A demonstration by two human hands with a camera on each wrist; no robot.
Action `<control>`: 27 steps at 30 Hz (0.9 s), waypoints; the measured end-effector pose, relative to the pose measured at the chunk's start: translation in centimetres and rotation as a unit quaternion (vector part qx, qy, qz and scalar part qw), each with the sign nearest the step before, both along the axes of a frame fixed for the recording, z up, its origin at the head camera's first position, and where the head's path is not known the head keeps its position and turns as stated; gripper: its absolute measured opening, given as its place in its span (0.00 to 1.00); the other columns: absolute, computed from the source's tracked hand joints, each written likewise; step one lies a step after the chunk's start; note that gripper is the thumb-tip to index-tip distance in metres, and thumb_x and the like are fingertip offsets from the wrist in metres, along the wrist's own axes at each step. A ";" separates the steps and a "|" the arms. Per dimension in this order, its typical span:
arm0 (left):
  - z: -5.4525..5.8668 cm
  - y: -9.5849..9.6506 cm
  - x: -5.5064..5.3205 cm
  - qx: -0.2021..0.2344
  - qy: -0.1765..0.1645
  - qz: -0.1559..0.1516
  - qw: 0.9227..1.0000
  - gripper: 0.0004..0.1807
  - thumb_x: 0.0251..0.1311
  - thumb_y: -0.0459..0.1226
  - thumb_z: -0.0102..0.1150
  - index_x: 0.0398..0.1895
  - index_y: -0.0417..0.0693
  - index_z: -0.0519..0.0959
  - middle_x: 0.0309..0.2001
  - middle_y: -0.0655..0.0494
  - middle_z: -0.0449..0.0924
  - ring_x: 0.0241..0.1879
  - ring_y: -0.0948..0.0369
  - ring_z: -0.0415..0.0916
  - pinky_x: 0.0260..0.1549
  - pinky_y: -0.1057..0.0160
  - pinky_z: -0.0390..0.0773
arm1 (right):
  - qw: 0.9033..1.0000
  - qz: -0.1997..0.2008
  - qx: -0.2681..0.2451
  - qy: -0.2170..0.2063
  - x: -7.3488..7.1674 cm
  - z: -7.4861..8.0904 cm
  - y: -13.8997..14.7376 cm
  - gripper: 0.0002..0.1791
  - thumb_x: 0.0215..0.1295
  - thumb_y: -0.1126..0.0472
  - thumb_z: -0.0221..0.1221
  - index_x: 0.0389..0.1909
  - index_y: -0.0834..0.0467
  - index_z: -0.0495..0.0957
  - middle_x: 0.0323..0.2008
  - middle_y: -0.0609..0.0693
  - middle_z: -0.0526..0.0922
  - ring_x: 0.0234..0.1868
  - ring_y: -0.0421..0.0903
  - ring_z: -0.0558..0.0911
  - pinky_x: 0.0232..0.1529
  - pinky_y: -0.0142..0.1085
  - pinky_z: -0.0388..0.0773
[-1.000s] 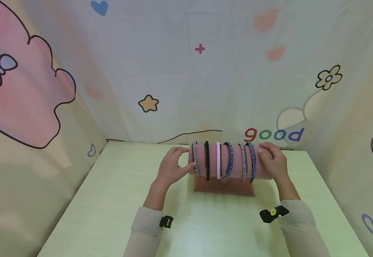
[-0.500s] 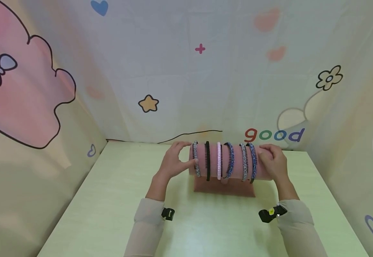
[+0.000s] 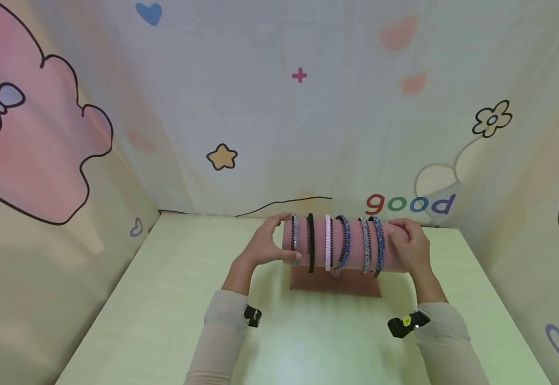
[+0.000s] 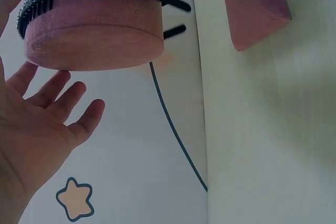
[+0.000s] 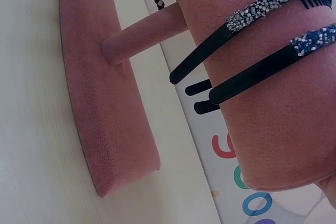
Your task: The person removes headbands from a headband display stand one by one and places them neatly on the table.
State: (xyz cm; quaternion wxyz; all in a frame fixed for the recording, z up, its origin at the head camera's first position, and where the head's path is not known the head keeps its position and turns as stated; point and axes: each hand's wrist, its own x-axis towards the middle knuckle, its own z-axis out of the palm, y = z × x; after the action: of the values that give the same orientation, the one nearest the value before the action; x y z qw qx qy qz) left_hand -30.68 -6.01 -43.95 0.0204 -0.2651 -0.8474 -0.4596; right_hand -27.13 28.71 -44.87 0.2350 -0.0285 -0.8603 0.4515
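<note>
A pink velvet headband display stand point(image 3: 351, 240) holds several headbands on its horizontal roll. At its left end sits a silver glitter headband point(image 3: 296, 235) with black comb teeth. My left hand point(image 3: 262, 243) lays its straight thumb across the front of that headband, index finger at its top. The left wrist view shows the other fingers point(image 4: 63, 100) spread beyond the roll's end. My right hand point(image 3: 413, 247) grips the roll's right end, thumb in front and fingertips hidden behind. Nearest to it is a blue glitter headband point(image 3: 379, 243).
Between the end headbands sit a black one point(image 3: 311, 243), a pink ribbed one point(image 3: 328, 243), another blue one point(image 3: 344, 240) and another silver one point(image 3: 366, 243). The stand's wedge base point(image 5: 105, 103) rests on the pale table point(image 3: 163, 299), before a printed curtain point(image 3: 269, 107).
My left hand has shifted right, its thumb sliding lower across the silver headband. That headband now stands straighter and a little further right. My right hand stays on the roll's end.
</note>
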 end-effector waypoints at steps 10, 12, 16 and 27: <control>-0.4 0.1 -1.2 0.022 -0.073 -0.010 0.997 0.61 0.30 0.44 0.80 0.71 0.70 0.52 0.69 0.59 0.52 0.66 0.54 0.52 0.54 0.44 0.63 | 1.000 -0.008 -0.006 0.010 0.0 -0.2 0.1 0.16 0.63 0.56 0.50 0.44 0.62 0.77 0.47 0.57 0.75 0.47 0.53 0.71 0.49 0.50 0.64; -0.5 0.1 -1.3 0.023 -0.086 -0.014 0.996 0.62 0.29 0.44 0.80 0.71 0.71 0.51 0.70 0.59 0.50 0.67 0.54 0.50 0.54 0.43 0.62 | 1.000 -0.007 -0.008 0.010 0.0 -0.2 0.1 0.16 0.63 0.56 0.50 0.44 0.61 0.77 0.47 0.57 0.75 0.47 0.53 0.71 0.49 0.50 0.65; -0.4 0.2 -1.5 0.028 -0.103 -0.034 0.994 0.64 0.27 0.43 0.81 0.71 0.74 0.49 0.70 0.59 0.48 0.67 0.53 0.48 0.55 0.41 0.60 | 1.000 -0.006 -0.011 0.010 0.0 -0.2 0.0 0.16 0.62 0.56 0.50 0.43 0.61 0.77 0.47 0.57 0.75 0.47 0.52 0.71 0.48 0.49 0.65; -0.5 0.8 -2.1 0.032 -0.134 -0.065 0.988 0.67 0.27 0.41 0.81 0.70 0.79 0.45 0.70 0.55 0.49 0.67 0.56 0.49 0.56 0.40 0.58 | 1.000 -0.006 -0.009 0.009 0.0 0.0 0.0 0.16 0.64 0.55 0.51 0.44 0.62 0.77 0.48 0.57 0.75 0.48 0.53 0.71 0.50 0.50 0.64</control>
State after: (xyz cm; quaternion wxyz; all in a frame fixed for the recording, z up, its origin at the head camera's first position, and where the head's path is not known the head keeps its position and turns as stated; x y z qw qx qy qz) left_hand -32.75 -5.17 -44.48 -0.1149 -0.2548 -0.8084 -0.5180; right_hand -27.09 28.69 -44.90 0.2447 -0.0316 -0.8542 0.4577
